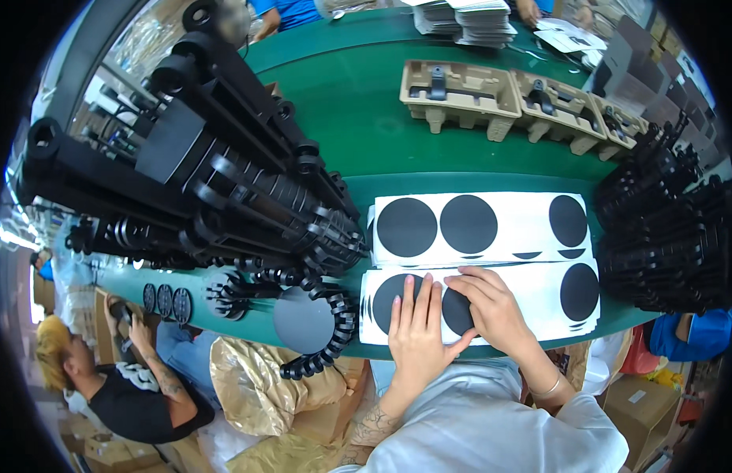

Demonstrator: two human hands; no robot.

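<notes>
Black round stickers [468,224], moulded trays [459,93]

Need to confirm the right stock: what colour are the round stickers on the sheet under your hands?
Black round stickers on a white backing sheet, clearest in the head view.

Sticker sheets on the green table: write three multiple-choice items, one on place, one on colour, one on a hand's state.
1. Where do the tan trays stand?
A. Past the sticker sheets, on the far side of the green table
B. On the person's lap
C. Under the near sheet

2. What colour are the round stickers?
A. Red
B. Black
C. Yellow

3. How does the left hand lie?
A. Closed in a fist
B. Lifted off the table
C. Flat, fingers spread on the near sheet

Answers: 1 A, the trays sit in a row beyond the sheets. 2 B, the discs are black on white backing. 3 C, its palm presses the sheet beside the right hand.
</notes>
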